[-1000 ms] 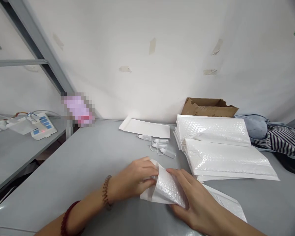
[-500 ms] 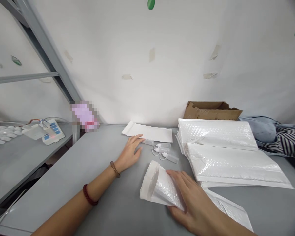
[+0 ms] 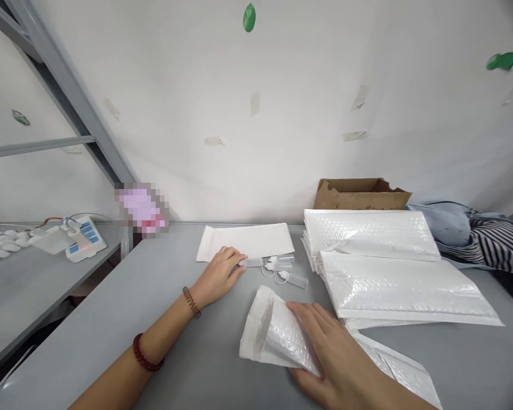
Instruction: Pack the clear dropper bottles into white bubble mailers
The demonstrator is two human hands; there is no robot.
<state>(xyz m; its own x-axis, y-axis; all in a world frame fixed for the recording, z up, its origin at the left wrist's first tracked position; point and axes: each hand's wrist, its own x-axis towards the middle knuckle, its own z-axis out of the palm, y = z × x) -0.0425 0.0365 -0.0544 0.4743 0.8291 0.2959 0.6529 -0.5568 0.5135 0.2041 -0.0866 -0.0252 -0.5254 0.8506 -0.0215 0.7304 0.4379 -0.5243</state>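
My left hand (image 3: 219, 277) is closed at the fingertips on the end of a small clear plastic bottle (image 3: 253, 262) lying on the table. Beside that bottle lie several more like it, with white tips and looped cap straps, among them a nearer bottle (image 3: 296, 281). Just behind them is a flat white mailer (image 3: 250, 240). My right hand (image 3: 336, 350) grips a white bubble mailer (image 3: 284, 336), thumb below and fingers on top. This mailer's mouth gapes a little toward the left; its inside is mostly hidden.
A stack of white bubble mailers (image 3: 393, 285) covers the right of the grey table (image 3: 175, 370), and another mailer (image 3: 404, 367) lies under my right forearm. Behind the stack stand a cardboard box (image 3: 363, 199) and folded clothing (image 3: 496, 239). A side shelf (image 3: 21, 290) holds a white device (image 3: 85, 239).
My left hand has closed on the bottle and shifted it slightly left. The flat mailer behind sits farther left and turned. The right hand keeps its grip; the view has tilted slightly.
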